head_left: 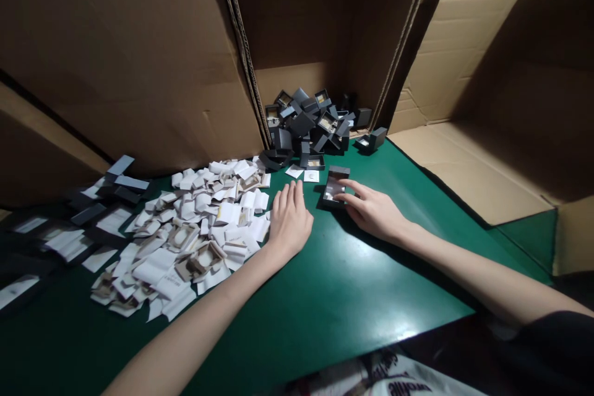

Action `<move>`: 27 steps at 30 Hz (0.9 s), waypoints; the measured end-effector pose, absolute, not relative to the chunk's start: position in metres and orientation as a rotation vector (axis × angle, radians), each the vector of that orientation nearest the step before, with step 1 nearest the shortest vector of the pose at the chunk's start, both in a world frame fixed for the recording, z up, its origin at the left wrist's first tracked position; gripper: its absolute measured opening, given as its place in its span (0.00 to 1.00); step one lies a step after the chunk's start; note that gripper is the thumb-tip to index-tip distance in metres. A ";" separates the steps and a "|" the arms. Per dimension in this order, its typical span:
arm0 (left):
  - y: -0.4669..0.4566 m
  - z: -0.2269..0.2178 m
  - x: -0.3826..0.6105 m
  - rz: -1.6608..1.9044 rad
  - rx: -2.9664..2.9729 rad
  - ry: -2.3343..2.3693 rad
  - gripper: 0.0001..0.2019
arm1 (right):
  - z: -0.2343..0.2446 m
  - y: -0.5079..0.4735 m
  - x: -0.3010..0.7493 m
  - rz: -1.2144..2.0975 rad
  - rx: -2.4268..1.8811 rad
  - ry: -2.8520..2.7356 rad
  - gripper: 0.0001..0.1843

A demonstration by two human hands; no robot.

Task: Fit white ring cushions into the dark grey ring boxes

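Observation:
My right hand (pixel 374 207) is at a small black hinged box (pixel 335 189) standing lid-up on the green table. Its thumb and fingers pinch the box at the right side, the fingertips reaching over the pale inside. To the left, my left hand (pixel 291 216) lies palm down with its fingers stretched forward, holding nothing. Beyond its fingertips are small white cards (pixel 311 176). A heap of white folded paper and card inserts (pixel 204 223) lies beside the left hand.
A pile of black boxes (pixel 304 124) fills the opening of a tall cardboard box (pixel 297 77) at the back. One open black box (pixel 370 141) sits at its right. Dark lids and papers (pixel 88 216) lie far left. Another cardboard carton (pixel 457 161) stands right of the green table (pixel 371 284).

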State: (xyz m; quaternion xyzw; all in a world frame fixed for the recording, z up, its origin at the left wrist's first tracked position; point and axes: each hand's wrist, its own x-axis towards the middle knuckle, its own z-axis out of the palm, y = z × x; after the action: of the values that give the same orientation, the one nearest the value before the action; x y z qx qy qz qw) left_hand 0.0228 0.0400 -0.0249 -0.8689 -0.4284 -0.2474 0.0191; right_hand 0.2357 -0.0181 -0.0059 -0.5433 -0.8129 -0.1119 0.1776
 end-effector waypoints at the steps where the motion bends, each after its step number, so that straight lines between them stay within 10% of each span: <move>1: 0.040 -0.025 0.023 -0.772 -2.704 -1.316 0.30 | -0.006 -0.018 0.236 -0.308 -1.522 -2.285 0.17; 11: 0.039 -0.012 0.022 -0.668 -2.799 -1.474 0.31 | -0.008 -0.018 0.237 -0.185 -1.284 -2.145 0.12; 27: 0.037 -0.004 0.022 -1.805 -3.149 -1.069 0.12 | 0.000 -0.018 0.231 0.184 -0.920 -2.188 0.13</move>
State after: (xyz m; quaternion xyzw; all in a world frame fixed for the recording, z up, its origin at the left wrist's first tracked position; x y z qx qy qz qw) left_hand 0.0217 0.0366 -0.0042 -0.7897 -0.2681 -0.4526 -0.3155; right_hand 0.2310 -0.0181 0.0002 -0.3587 -0.8534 0.0719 0.3713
